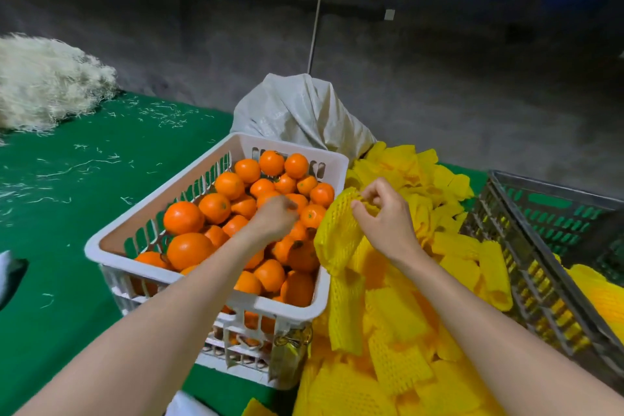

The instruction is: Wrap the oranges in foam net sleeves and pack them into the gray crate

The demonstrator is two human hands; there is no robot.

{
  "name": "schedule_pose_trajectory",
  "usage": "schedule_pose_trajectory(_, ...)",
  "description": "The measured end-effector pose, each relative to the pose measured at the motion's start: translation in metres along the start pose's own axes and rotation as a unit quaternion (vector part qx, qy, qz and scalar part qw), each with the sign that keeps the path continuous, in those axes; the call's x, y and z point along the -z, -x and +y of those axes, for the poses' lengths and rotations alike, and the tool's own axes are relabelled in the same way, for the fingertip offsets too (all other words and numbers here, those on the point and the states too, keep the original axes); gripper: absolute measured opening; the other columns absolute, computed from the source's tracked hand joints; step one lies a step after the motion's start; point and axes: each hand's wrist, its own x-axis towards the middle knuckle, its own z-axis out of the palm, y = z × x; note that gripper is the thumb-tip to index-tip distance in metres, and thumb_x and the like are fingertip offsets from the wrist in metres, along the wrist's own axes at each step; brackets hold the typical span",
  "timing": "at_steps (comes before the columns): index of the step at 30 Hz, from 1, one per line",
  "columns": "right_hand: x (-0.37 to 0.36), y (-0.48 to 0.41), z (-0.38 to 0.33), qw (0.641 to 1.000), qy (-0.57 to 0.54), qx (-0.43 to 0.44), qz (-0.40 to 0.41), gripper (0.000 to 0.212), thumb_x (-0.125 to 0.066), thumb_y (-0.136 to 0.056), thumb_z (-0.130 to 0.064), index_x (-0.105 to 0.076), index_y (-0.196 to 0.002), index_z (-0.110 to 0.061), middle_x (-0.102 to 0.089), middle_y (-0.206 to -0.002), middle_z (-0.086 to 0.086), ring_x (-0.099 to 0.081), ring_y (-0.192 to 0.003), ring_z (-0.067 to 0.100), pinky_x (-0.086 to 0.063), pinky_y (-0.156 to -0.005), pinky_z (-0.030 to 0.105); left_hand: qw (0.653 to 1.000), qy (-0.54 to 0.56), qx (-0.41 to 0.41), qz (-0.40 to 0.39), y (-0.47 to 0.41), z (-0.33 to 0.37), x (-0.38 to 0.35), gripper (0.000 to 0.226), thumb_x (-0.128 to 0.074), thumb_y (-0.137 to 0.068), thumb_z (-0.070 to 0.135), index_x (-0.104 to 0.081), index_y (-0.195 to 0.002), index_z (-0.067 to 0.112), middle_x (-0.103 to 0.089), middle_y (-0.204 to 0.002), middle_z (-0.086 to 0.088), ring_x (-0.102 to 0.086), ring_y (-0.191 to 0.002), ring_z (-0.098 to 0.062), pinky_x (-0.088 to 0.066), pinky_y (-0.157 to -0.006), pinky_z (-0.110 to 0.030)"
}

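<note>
A green cloth (101,196) covers the table. A heap of yellow sleeves (398,324) lies between the white crate (277,309), full of bare oranges (184,217), and the gray crate (526,267) at the right. The hands are apart. The right hand (388,216) pinches the top edge of one foam net sleeve (337,233). The left hand (275,216) reaches down among the oranges, blurred, so I cannot tell whether it grips one.
</note>
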Motion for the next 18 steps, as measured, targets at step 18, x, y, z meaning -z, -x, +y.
schedule_pose_trajectory(18,0.017,0.002,-0.008,0.982,-0.129,-0.072,-0.119,0.028,-0.062,-0.084,0.0,-0.045,-0.072,-0.02,-0.043,-0.069,-0.008,-0.042,-0.062,0.002,-0.033,-0.056,0.015,0.98,0.19,0.05,0.011,-0.039,-0.027,-0.026,0.052,-0.08,-0.07,0.012,-0.049,-0.111,0.023,-0.054,-0.11,-0.019,-0.055,-0.089,-0.028,-0.048,-0.066,-0.034)
